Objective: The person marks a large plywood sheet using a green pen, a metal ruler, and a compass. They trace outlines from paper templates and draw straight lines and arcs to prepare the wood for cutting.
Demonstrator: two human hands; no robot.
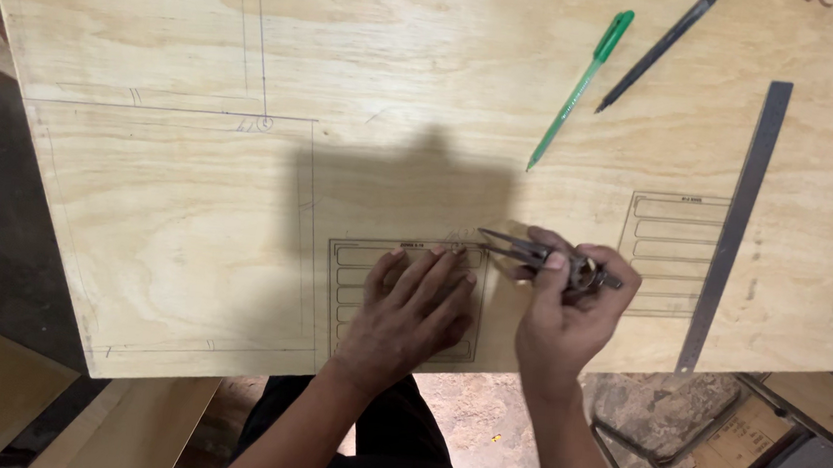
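A metal divider [545, 258] is held near the near edge of the plywood sheet [178, 203], its legs pointing left toward the top right corner of a drawn rectangle with slotted lines [351, 299]. It is gripped by the closed fingers of the right hand [571, 303]. The left hand [410, 309] is laid flat, fingers spread and holding nothing, on that drawing. For a clean mark, the sheet should be kept pressed down and the points set lightly on the pencil line, it is judged. To the right a second drawn rectangle [671, 251] and a steel ruler [735, 227] lie; farther off, a green pen [582, 86] and a dark pencil [659, 49].
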